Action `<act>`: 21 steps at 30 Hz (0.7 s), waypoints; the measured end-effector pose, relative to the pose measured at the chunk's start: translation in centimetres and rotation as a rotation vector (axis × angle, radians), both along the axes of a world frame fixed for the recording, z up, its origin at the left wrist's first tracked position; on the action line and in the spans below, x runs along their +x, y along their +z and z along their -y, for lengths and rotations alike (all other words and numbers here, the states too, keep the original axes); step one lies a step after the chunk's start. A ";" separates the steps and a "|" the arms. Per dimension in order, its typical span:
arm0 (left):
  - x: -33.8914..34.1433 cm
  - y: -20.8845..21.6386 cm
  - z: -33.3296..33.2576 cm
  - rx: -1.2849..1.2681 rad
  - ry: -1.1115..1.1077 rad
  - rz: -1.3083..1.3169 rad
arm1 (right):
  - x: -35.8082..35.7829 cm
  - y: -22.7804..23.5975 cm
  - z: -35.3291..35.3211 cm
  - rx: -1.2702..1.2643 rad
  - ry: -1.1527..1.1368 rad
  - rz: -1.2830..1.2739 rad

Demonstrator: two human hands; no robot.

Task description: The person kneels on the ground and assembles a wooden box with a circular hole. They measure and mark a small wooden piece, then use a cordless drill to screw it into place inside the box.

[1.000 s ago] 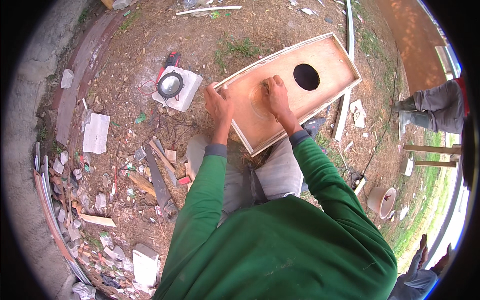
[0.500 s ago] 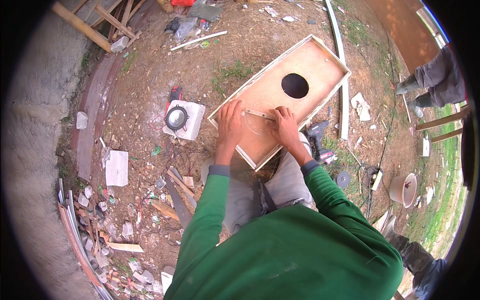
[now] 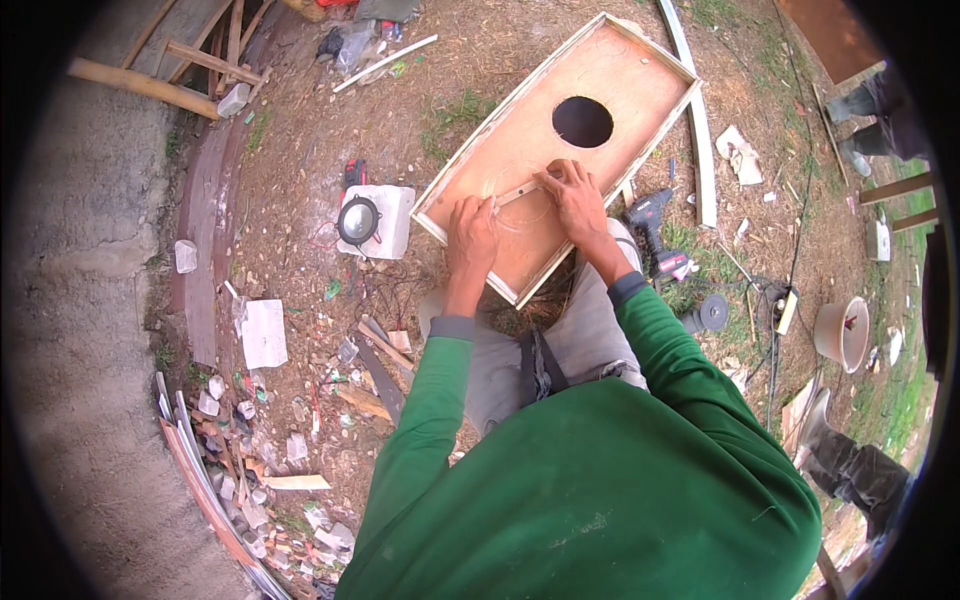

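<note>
A shallow plywood box (image 3: 628,85) with a raised wooden rim lies aslant, its near end by my knees. One round hole (image 3: 583,122) is cut through its panel, and a faint circle outline is marked nearer to me. A short, thin strip with small holes (image 3: 517,193) spans that outline. The fingers of my left hand (image 3: 472,245) are closed on the strip's left end, low against the panel. My right hand (image 3: 580,205) pinches its other end, the fingertips partly hiding it. Whether a marking tip is in the right fingers, I cannot tell.
Left of the box, a round speaker (image 3: 357,220) rests on a pale block (image 3: 397,215). A cordless drill (image 3: 655,230) and a grinder (image 3: 708,314) lie at the right. Beyond are a bucket (image 3: 842,333) and another person's boots (image 3: 855,105). A handsaw (image 3: 380,380) and rubble lie at the left.
My right hand has swung the strip's right end away from me, so the strip now slants up to the right. My left hand stays at its left end. The whole view has shifted slightly.
</note>
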State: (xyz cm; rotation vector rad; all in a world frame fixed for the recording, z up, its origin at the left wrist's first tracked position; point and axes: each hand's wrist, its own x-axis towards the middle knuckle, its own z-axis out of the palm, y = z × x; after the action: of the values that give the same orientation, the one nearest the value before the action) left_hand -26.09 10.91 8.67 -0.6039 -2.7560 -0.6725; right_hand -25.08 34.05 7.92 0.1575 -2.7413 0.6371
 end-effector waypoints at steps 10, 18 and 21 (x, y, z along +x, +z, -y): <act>6.8 0.6 -8.3 -0.115 0.242 0.011 | -6.3 0.6 -3.0 -0.048 0.512 -0.086; 1.8 4.0 -1.8 0.214 0.092 0.201 | 0.8 1.7 0.9 -0.404 0.008 0.049; -2.7 4.1 -1.3 0.218 -0.115 0.180 | 5.5 1.1 4.1 -0.294 -0.095 0.024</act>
State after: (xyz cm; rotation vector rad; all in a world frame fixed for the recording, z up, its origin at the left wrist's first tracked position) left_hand -28.81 12.17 12.72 -0.6873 -2.7705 -1.0860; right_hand -19.55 29.99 9.06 -0.0480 -2.6202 1.0083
